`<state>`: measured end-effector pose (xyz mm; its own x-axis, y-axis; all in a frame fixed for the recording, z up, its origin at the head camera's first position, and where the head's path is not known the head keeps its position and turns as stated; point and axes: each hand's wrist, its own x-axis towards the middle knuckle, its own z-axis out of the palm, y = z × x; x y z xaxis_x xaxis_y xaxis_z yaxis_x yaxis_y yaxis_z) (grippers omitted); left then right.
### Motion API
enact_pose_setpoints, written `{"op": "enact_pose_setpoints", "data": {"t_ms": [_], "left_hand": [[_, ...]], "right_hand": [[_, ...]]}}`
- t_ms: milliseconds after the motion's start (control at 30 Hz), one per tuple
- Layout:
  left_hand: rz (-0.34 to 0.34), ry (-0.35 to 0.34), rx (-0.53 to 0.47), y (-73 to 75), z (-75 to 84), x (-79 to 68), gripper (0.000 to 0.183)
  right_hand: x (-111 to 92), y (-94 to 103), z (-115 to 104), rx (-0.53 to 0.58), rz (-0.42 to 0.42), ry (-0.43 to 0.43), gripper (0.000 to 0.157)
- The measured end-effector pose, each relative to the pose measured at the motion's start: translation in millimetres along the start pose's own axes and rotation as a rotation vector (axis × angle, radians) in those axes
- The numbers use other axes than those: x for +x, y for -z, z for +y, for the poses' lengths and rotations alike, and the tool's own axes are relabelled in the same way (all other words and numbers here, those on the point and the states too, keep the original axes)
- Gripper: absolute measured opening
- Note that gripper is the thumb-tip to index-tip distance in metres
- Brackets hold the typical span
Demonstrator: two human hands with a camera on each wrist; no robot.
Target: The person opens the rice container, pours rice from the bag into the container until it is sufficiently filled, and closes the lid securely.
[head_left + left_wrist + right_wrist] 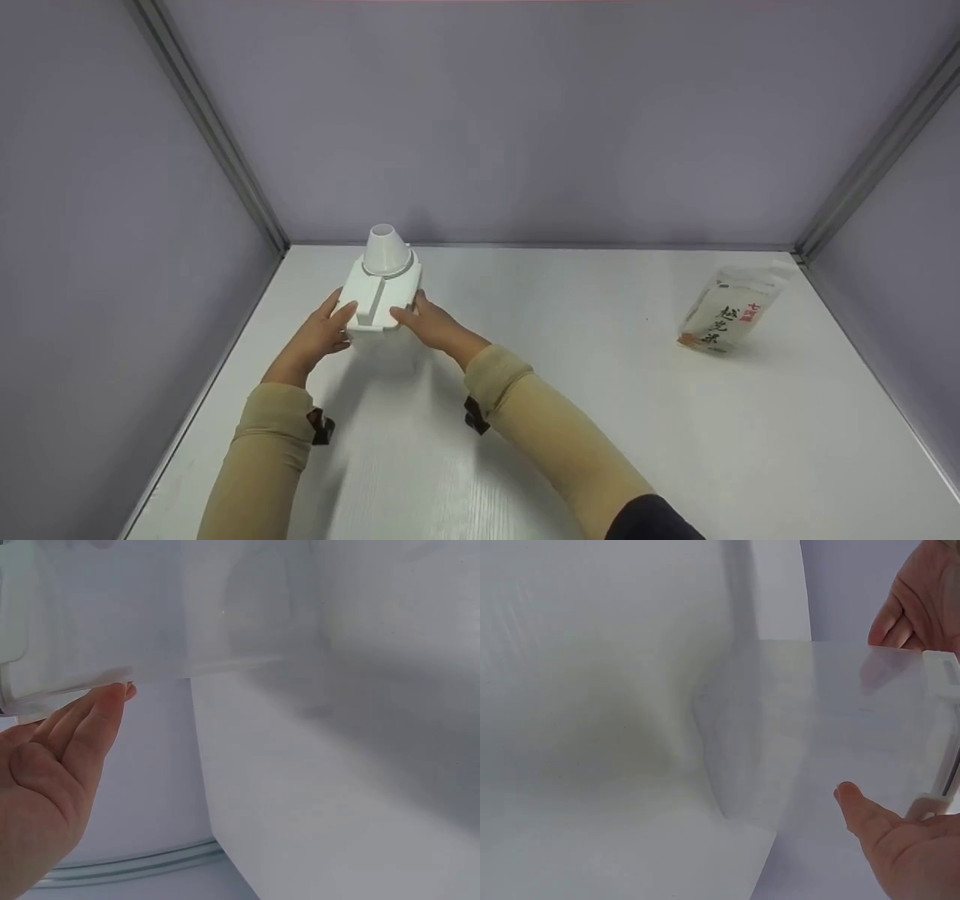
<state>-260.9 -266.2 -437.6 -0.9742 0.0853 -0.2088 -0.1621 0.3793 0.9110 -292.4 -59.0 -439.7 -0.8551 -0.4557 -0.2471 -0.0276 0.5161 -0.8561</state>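
A clear plastic storage container with a white lid (pixel 405 289) is at the back left of the table, between the two hands. On its lid sits a white tapered cup (pixel 385 255), narrow end up. The left hand (pixel 319 331) grips one side of the container, thumb over the lid's edge. Opposite it, the right hand (pixel 436 322) grips the other side, its thumb also on the lid. The see-through body (pixel 802 731) extends below the lid in the right wrist view. In the left wrist view, the left hand's fingers (pixel 90 727) lie along the container's wall.
A bag of rice (pixel 727 311) with printed characters stands leaning at the right of the white table (pixel 570 375). Grey panels (pixel 540 120) close in the back and both sides. Dark wrist devices (pixel 321 426) hang at the sleeves.
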Motion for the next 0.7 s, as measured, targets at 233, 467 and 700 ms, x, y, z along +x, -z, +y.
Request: {"op": "enact_pose_setpoints", "data": {"t_ms": [233, 467, 700], "left_hand": [[-0.027, 0.013, -0.015, -0.8, 4.8, -5.0, 0.077], [-0.065, 0.018, -0.016, -6.9, 7.4, -4.9, 0.08], [-0.087, 0.032, -0.006, -11.8, 10.7, -4.3, 0.082]], "right_hand": [[-8.0, 3.2, 0.3, 0.021, -0.01, -0.002, 0.083], [-15.0, 9.8, 5.6, 0.003, -0.009, -0.019, 0.083], [-17.9, 13.4, 12.0, 0.018, -0.002, -0.009, 0.082]]}}
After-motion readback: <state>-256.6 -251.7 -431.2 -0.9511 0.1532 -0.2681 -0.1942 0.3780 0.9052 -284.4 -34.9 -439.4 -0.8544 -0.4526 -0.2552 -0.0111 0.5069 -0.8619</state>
